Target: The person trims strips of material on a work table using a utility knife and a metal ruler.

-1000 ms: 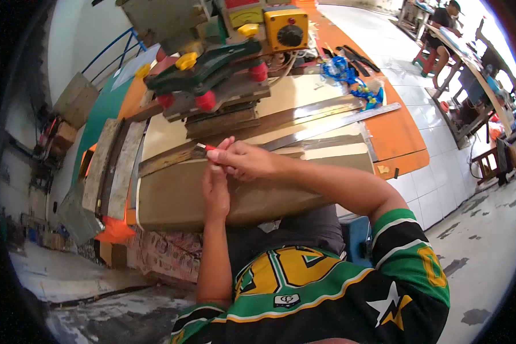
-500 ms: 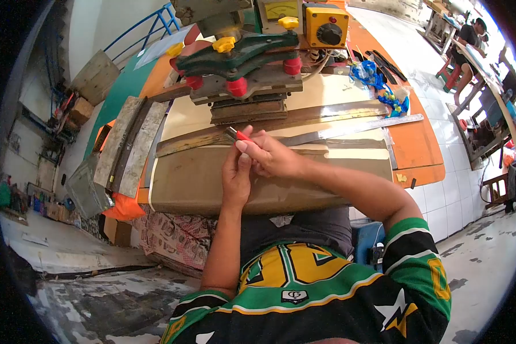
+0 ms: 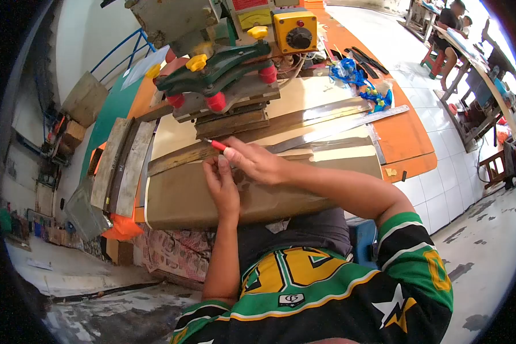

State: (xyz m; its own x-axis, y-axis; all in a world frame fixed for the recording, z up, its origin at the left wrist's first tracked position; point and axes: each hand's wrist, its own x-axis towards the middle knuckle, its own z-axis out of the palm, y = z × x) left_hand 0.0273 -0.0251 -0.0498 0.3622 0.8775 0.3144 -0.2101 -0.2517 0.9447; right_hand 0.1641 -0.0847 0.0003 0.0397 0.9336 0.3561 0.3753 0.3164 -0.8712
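Observation:
My right hand (image 3: pixel 254 160) pinches a small red pen-like tool (image 3: pixel 218 145), its metal tip pointing up and left. Just below it is my left hand (image 3: pixel 221 182), fingers curled together near the tool; whether they hold anything is hidden. Both hands are over the brown-covered front of the work board (image 3: pixel 183 200). Beyond them a worn wooden strip (image 3: pixel 180 156) lies across the board, and a metal ruler (image 3: pixel 350 126) slants off to the right.
A press with a green arm (image 3: pixel 226 67) and red knobs stands behind the strip, beside a yellow control box (image 3: pixel 295 32). Metal bars (image 3: pixel 110 166) lie at the left. Blue plastic (image 3: pixel 345 71) sits at the back right. A person (image 3: pixel 450 28) sits at a far table.
The red tool now shows more of its length, with its thin tip exposed. My left hand has moved slightly down and apart from my right hand. The camera view has shifted.

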